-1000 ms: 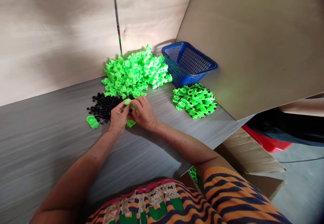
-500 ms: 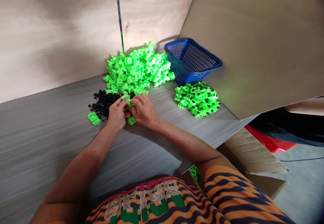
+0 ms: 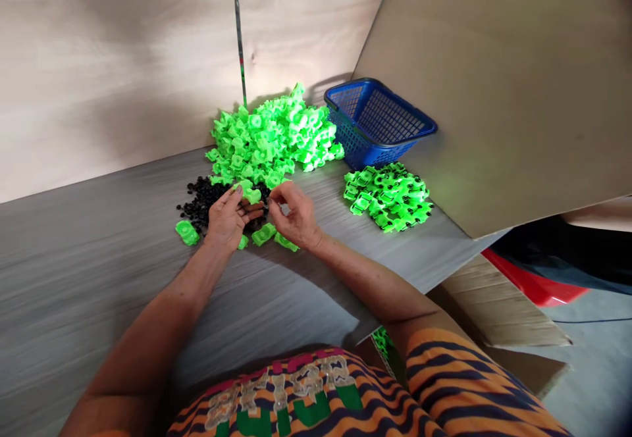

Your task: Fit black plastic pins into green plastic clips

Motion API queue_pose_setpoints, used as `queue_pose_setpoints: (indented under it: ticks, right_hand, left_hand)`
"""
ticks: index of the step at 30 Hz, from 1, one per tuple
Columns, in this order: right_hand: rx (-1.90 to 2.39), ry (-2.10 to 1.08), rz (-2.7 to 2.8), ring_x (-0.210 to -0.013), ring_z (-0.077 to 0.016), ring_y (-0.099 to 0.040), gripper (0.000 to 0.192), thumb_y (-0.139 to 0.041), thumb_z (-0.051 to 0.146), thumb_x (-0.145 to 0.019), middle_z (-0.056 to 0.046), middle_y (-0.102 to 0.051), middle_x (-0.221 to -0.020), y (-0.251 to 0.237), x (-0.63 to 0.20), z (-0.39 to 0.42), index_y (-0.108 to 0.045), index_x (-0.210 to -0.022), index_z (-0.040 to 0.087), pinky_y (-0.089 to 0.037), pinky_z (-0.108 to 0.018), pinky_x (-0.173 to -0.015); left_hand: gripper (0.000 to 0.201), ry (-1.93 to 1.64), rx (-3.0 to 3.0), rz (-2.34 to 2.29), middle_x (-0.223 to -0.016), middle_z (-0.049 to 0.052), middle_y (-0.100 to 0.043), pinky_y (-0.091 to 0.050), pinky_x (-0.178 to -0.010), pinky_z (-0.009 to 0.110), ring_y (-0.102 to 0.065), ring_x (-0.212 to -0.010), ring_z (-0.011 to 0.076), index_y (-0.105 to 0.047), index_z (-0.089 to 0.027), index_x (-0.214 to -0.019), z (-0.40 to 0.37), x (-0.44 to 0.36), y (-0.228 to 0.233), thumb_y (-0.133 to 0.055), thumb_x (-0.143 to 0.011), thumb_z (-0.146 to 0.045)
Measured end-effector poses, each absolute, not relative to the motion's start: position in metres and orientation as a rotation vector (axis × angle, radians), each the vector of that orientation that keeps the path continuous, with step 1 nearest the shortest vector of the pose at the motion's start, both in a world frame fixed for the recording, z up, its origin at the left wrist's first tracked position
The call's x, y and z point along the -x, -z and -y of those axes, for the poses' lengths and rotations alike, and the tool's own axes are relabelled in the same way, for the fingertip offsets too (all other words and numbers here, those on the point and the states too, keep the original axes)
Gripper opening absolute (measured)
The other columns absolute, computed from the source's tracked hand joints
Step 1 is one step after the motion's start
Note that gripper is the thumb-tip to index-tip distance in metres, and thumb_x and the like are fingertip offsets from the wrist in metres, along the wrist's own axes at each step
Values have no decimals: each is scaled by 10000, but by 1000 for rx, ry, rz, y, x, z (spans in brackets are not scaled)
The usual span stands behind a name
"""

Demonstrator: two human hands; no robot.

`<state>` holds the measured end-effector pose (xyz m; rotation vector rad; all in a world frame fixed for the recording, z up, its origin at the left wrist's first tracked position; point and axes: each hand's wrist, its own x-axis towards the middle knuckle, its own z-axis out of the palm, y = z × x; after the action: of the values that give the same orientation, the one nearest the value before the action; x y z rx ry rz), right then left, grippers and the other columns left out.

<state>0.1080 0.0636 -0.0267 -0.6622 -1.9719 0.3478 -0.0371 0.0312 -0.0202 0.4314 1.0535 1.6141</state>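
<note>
A bright green plastic toy car body (image 3: 251, 193) is held between the thumb and fingers of my left hand (image 3: 225, 225). Just to its right, my right hand (image 3: 296, 218) has thumb and forefinger pinched together; whatever is between the tips is too small to make out. Below and behind both hands spreads a heap of small black wheels (image 3: 198, 199), partly covered by my left hand. Loose green car bodies lie close by, one (image 3: 187, 232) left of my left wrist and another (image 3: 263, 233) between my wrists. A large pile of green car bodies (image 3: 261, 141) rises just beyond.
A blue plastic basket (image 3: 380, 155) stands behind a pile of green cars with black wheels (image 3: 388, 199) on the right. A wooden board (image 3: 123, 62) closes off the back of the grey table (image 3: 99, 253), and a brown panel (image 3: 503, 95) its right side. Cardboard (image 3: 508, 299) sits below the table's right edge.
My right hand has drawn away from the green car body to the right, its fingertips now apart from it. More loose green bodies show between my wrists. The view has shifted slightly.
</note>
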Motion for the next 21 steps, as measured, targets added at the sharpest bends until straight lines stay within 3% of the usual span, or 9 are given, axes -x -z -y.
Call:
queue_pose_setpoints:
  ticks: [3,9,21]
  right_hand:
    - [645,-467,2033,-739,-150,-541,116,-507,172,-941,-13,-587,-774,36,-103,-60,-576,-856,208,-445,-281,-700]
    - [781,-599,2043,-777,-145,-629,83,-604,225,-940,-51,-717,-912,52,-90,-60,-679,-959,198,-491,-257,-720]
    - [750,-520,2185,-759,-143,-654,94,-611,182,-920,-49,-724,-864,51,-88,-57,-702,-944,183,-470,-240,-704]
  left_hand:
    - [350,-1646,-407,-987,-704,0,-692,-606,-784,352,-751,-728,206,-640,-178,-854,-32,38,17,-873,-684,-376]
    - [329,-1680,-439,-912,-783,37,-753,-596,-860,353,-765,-866,232,-698,-165,-880,-32,29,12,-868,-707,-387]
    - [428,-1650,-472,-970,-727,37,-732,-604,-831,365,-753,-965,277,-681,-171,-846,-28,22,12,-913,-611,-443]
